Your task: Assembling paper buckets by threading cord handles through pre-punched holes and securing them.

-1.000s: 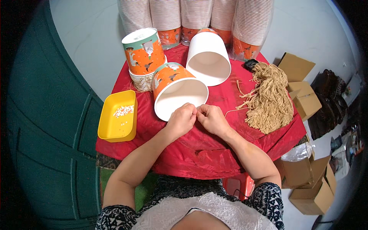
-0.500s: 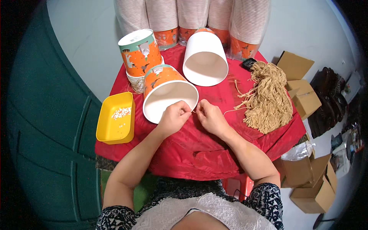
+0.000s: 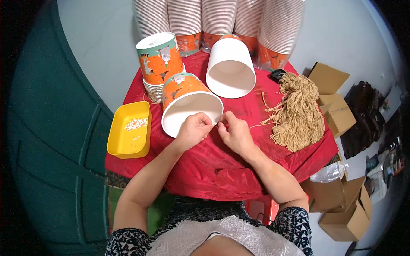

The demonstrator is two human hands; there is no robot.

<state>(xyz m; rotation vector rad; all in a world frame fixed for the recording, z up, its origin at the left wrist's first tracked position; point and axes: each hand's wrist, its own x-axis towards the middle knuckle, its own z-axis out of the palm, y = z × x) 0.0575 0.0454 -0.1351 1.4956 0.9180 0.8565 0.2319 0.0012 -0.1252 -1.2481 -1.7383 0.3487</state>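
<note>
My left hand [image 3: 195,130] is closed in a pinch in front of the lying orange paper bucket [image 3: 183,88], its open white mouth turned toward me. What its fingertips hold is too small to make out. Close beside it, at the right edge of the bucket's rim, my right hand [image 3: 234,131] pinches a thin tan cord [image 3: 260,125]. That cord runs right to a thick bundle of tan cords [image 3: 297,113]. The fingertips of both hands nearly meet. To the left stands a yellow plastic box [image 3: 128,143] with small white and orange bits [image 3: 136,123] in it.
Behind lies a second bucket [image 3: 230,55], mouth toward me. At back left, an upturned orange bucket [image 3: 160,64] tops a short stack. Tall wrapped bucket stacks [image 3: 184,21] line the far edge of the red cloth [image 3: 205,170]. Cardboard boxes [image 3: 337,113] stand at the right.
My hands stay together at the bucket's rim, with only a slight shift of the fingers; the right fingers have drawn a little closer to the left. The whole view has shifted slightly.
</note>
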